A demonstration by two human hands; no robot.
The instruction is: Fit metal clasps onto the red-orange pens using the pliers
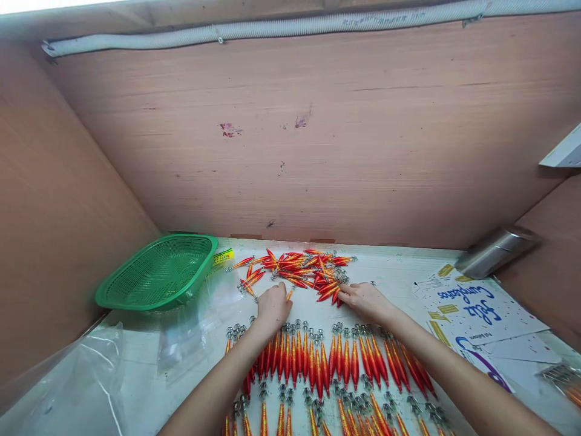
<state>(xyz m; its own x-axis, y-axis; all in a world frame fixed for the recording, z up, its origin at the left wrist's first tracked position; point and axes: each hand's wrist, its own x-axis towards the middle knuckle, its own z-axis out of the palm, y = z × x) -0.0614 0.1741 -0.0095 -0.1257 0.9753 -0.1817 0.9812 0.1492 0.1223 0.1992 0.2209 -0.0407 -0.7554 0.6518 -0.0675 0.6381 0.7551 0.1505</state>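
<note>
many shiny lures (324, 369) set side by side in rows, with a messy pile (297, 263) left loose.

shows one neat row in the lower middle of the frame, and more lures (264, 418) along the bottom edge, partly cut off there, too hard to count. looks like a good part lined up, maybe more than half, but not all. leaves a jumble of red and orange near the middle of the frame, just above both hands. bends the fingers of the left hand (275, 307) beside a small lure tip (289, 293); cannot tell if gripping it. reaches the right hand (363, 300) to the right edge of the pile, fingertips at the lures; cannot tell if pinching one.
</note>
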